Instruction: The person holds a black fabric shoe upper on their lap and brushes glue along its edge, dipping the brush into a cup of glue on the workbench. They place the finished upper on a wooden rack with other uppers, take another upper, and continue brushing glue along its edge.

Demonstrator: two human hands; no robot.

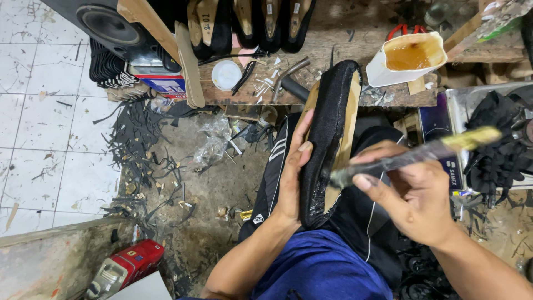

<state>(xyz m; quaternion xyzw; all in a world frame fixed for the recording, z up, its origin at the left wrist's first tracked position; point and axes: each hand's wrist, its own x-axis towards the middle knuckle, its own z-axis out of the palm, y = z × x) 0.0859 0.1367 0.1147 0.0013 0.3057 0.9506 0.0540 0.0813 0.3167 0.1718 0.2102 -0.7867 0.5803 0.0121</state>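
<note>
View from above a seated person's lap. The left hand (291, 178) grips a black shoe upper (327, 139) mounted on a tan last, fingers closed along its left edge, holding it upright over the knees. The right hand (419, 197) has its fingers closed around a glue-crusted brush (413, 155), its tip touching the shoe's tan underside near the lower end. An open white container of amber glue (408, 55) sits on the worn wooden table (333, 33) just beyond the shoe. Black scraps litter the floor (33, 111). To coat well, it seems wise to steady the shoe firmly and sweep thin, even strokes along the folded margin, avoiding the outer fabric.
</note>
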